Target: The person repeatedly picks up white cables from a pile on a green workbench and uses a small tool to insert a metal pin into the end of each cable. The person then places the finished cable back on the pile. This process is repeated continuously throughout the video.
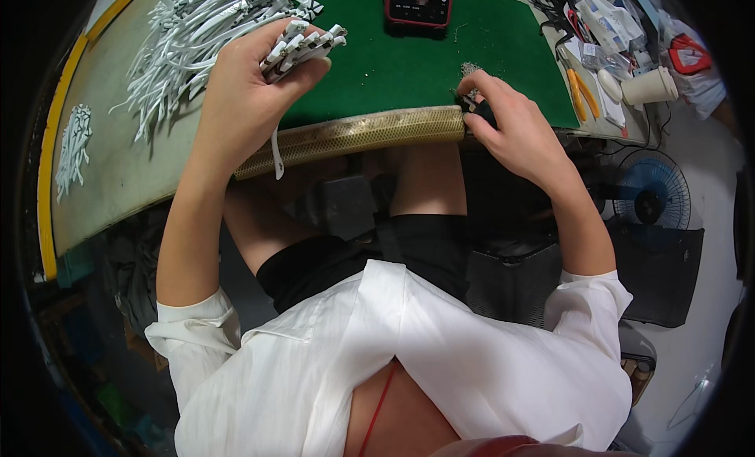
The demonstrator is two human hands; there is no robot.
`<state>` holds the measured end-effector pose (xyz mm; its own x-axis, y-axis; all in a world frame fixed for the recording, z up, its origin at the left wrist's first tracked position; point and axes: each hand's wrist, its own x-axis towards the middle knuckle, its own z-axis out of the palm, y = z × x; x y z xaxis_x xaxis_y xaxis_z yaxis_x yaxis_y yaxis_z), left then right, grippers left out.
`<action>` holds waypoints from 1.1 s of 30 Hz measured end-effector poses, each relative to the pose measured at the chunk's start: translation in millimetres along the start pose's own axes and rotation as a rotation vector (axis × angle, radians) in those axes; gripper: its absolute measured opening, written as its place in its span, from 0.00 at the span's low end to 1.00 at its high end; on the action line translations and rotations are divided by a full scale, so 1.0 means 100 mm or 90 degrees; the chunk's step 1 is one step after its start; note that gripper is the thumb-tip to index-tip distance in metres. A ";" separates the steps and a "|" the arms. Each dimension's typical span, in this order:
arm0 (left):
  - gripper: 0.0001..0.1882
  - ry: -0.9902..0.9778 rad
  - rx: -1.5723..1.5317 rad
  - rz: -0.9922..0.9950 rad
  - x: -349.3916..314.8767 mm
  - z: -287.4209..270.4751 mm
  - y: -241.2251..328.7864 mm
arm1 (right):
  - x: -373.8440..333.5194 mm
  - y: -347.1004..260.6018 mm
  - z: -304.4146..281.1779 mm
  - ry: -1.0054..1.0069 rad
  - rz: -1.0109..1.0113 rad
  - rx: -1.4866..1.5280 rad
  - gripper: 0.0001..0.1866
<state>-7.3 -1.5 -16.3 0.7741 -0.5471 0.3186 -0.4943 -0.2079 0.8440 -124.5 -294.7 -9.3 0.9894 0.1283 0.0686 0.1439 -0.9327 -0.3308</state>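
Note:
My left hand (240, 87) is closed round a bundle of white eyeglass arms (303, 46), their blunt, dark-marked ends sticking out past the thumb. One slim curved tip (277, 156) hangs below that hand. Beyond it, a large heap of similar white arms (177, 52) spreads over the table. At the front edge of the green mat (377, 75), my right hand (515, 127) has its fingers curled on a small black object (484, 113), mostly hidden by the fingers. A little pile of small metal bits (470, 68) lies just beyond those fingertips.
A smaller bunch of white arms (75, 146) lies at the left. A phone (418, 7) is at the back. Orange-handled pliers (582, 95), a paper cup (651, 87) and plastic bags stand at the right. A patterned padded strip (362, 134) lines the front edge. A fan (649, 193) is lower right.

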 end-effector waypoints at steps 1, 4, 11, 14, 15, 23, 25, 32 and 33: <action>0.13 0.000 -0.002 -0.002 0.00 0.00 0.00 | 0.01 0.00 0.00 -0.004 0.008 -0.008 0.13; 0.10 0.030 -0.019 0.021 -0.01 0.05 0.02 | 0.04 -0.01 -0.02 -0.016 0.008 -0.017 0.13; 0.13 0.007 0.004 -0.003 -0.02 0.02 0.01 | 0.01 -0.04 -0.07 -0.042 0.007 -0.006 0.13; 0.13 0.002 0.012 0.013 -0.02 0.02 0.00 | 0.01 -0.01 -0.05 -0.032 -0.022 -0.013 0.13; 0.13 0.001 0.018 0.012 -0.01 0.01 0.00 | 0.02 -0.01 -0.05 -0.033 -0.023 -0.013 0.13; 0.14 0.008 -0.017 -0.023 -0.04 0.02 0.03 | 0.16 -0.06 -0.14 -0.095 -0.029 -0.054 0.13; 0.14 0.025 -0.039 0.008 -0.05 0.04 0.06 | 0.17 -0.06 -0.15 -0.101 -0.034 -0.062 0.14; 0.11 0.050 0.002 0.049 -0.12 0.11 0.21 | 0.16 -0.08 -0.18 -0.106 -0.028 -0.076 0.15; 0.11 0.064 0.030 0.079 -0.15 0.12 0.24 | 0.16 -0.08 -0.17 -0.096 -0.033 -0.056 0.16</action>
<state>-35.6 -8.1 -6.0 0.7403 -0.4873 0.4631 -0.6049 -0.1821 0.7752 -110.0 -290.5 10.2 0.9736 0.2201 -0.0598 0.1993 -0.9485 -0.2463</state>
